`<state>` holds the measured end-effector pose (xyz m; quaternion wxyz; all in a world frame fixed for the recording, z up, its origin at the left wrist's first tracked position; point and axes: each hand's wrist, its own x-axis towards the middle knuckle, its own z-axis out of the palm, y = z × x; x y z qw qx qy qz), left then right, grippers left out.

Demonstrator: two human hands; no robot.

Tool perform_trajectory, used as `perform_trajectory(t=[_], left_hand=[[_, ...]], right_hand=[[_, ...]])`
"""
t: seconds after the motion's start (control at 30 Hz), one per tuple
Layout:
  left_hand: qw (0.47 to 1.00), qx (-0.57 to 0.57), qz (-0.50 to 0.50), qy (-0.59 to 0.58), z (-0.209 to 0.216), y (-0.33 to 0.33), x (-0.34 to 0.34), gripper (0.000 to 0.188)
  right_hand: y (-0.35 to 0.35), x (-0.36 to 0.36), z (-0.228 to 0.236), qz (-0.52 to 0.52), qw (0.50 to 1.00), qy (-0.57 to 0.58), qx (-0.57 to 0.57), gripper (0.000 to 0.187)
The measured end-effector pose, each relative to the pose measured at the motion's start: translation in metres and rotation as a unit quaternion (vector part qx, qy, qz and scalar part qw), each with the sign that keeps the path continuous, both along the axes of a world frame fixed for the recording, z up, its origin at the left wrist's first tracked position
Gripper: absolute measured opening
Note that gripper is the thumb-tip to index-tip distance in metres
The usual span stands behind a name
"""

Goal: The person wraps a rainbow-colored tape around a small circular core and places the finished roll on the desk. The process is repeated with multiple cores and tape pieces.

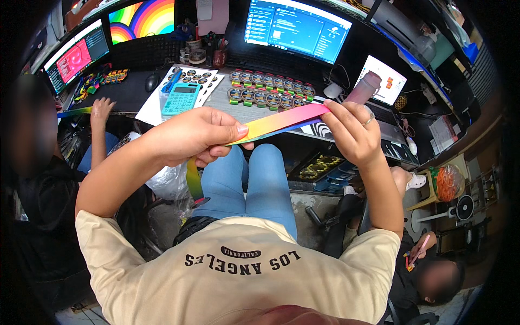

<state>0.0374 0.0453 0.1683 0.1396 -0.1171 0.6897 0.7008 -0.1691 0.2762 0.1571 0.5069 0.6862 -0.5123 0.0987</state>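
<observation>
A rainbow-coloured ribbon (286,121) is stretched above my lap, running from yellow to pink, with a blue strip along its lower side. My left hand (208,132) pinches it between thumb and fingers at the yellow end. At the pink end, the fingers of my right hand (355,127) are closed on it; a ring is on one finger. Below my left hand, a green and yellow length of ribbon (194,180) hangs down beside my thigh. Just beyond the stretched ribbon, two rows of round, medal-like pieces (271,91) with green and red edges lie on the desk.
A turquoise calculator (182,99) rests on sheets of round stickers (208,78). A translucent bottle (364,88) stands by a laptop (382,81). Monitors line the back. At left, a co-worker's hand (102,111) is on the desk; another person sits at lower right.
</observation>
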Motion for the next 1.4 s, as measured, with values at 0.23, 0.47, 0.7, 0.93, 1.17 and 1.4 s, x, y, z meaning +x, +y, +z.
perform_trajectory(t=[0.23,0.47,0.7,0.93,1.17,1.4], left_hand=[[0.999,0.025,0.014,0.020,-0.004,0.011,0.001,0.035],[0.995,0.028,-0.004,0.098,0.000,0.018,0.001,0.033],[0.960,0.011,0.009,0.278,-0.004,0.028,-0.010,0.032],[0.910,-0.001,0.075,0.409,-0.015,0.021,-0.025,0.023],[0.849,-0.040,0.128,0.511,-0.030,0.025,-0.046,0.025],[0.821,-0.106,0.173,0.534,-0.040,0.034,-0.053,0.026]], right_hand=[[-0.005,-0.014,-0.008,0.033,0.999,0.023,-0.029,0.019],[-0.012,-0.033,-0.032,0.051,0.998,-0.021,-0.042,0.018],[-0.043,0.009,-0.106,0.102,0.926,-0.350,-0.100,0.029],[-0.053,0.059,-0.144,0.174,0.771,-0.613,0.003,0.026],[-0.052,0.065,-0.164,0.239,0.679,-0.694,0.011,0.026],[-0.061,0.071,-0.185,0.208,0.701,-0.682,-0.007,0.037]])
